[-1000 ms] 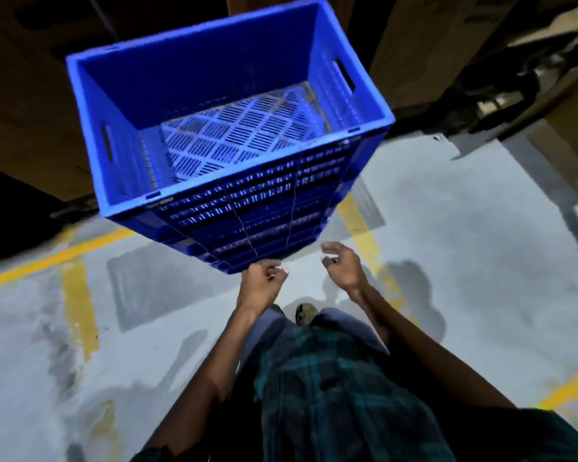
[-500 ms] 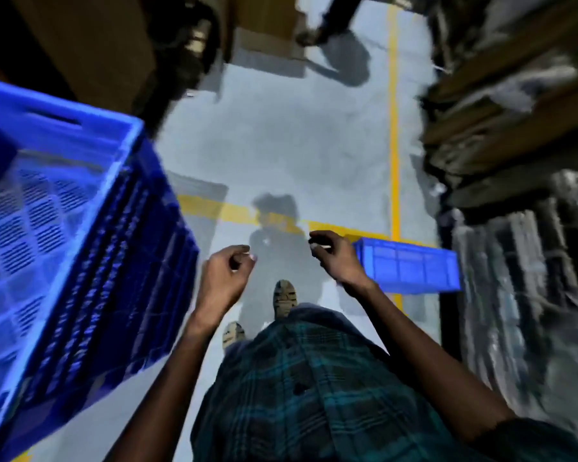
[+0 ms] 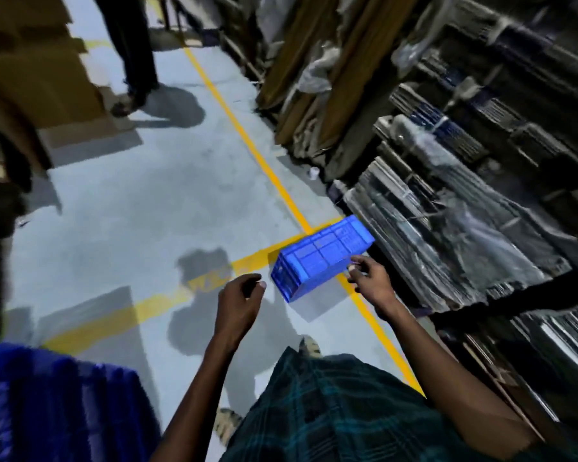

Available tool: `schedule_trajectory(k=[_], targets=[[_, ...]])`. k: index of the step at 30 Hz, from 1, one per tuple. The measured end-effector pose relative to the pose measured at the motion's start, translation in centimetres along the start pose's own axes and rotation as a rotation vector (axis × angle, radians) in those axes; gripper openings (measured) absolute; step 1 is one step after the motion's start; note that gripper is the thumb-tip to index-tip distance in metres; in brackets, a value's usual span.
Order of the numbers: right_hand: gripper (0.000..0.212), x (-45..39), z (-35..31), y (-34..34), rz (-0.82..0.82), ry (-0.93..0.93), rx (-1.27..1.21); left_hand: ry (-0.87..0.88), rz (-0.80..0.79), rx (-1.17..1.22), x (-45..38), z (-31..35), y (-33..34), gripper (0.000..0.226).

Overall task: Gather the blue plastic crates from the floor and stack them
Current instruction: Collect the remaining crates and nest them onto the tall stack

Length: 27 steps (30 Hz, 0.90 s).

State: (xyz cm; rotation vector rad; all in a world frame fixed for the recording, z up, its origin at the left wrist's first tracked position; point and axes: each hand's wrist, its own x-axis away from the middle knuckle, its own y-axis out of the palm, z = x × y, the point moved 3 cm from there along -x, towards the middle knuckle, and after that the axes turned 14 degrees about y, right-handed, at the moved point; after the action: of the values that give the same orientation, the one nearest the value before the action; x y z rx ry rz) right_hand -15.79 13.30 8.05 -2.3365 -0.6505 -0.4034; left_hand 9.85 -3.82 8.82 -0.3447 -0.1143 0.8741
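Note:
A blue plastic crate (image 3: 317, 258) lies upside down on the grey floor, across a yellow line, close to the shelving on the right. My right hand (image 3: 371, 278) hovers in front of its near right corner, fingers loosely curled, holding nothing. My left hand (image 3: 239, 303) hangs left of that crate, also loosely curled and empty. The blurred blue stack of crates (image 3: 57, 408) fills the bottom left corner, apart from both hands.
Shelving with plastic-wrapped dark goods (image 3: 464, 208) runs along the right side. Another person's legs (image 3: 131, 55) stand at the far end of the aisle. Cardboard boxes (image 3: 37, 78) rise at the upper left. Yellow floor lines (image 3: 247, 141) cross the concrete.
The view has swung right, away from the stack, which slid to the bottom left corner. The upside-down crate on the floor is now larger and closer to my hands.

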Motion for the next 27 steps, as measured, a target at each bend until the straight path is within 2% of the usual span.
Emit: schedule_trajectory(k=[5, 10, 12, 14, 19, 22, 27], targets=[[0.030, -4.7, -1.2, -3.8, 0.095, -0.008, -0.026, 0.007, -0.104, -0.048, -6.8, 0.9, 3.8, 0.028], [0.037, -12.7, -3.0, -4.9, 0.051, -0.003, 0.015, 0.019, -0.122, -0.042, -13.3, 1.1, 8.2, 0.021], [0.035, -16.9, -4.2, -4.7, 0.004, -0.015, 0.087, -0.017, -0.102, -0.026, -15.8, 0.7, 10.2, 0.007], [0.033, -20.7, -4.9, -4.1, -0.013, -0.022, 0.165, -0.072, -0.096, -0.009, -18.0, -0.2, 12.0, 0.010], [0.036, -32.5, -3.4, 1.4, -0.143, 0.003, 0.388, -0.225, -0.079, -0.030, -24.9, -6.6, 16.8, 0.031], [0.038, -37.9, -0.4, 6.1, -0.264, 0.048, 0.532, -0.354, -0.043, -0.063, -28.1, -12.6, 20.0, 0.031], [0.041, -45.4, 6.1, 14.1, -0.325, 0.131, 0.561, -0.510, -0.102, -0.092, -31.7, -23.6, 27.0, 0.028]])
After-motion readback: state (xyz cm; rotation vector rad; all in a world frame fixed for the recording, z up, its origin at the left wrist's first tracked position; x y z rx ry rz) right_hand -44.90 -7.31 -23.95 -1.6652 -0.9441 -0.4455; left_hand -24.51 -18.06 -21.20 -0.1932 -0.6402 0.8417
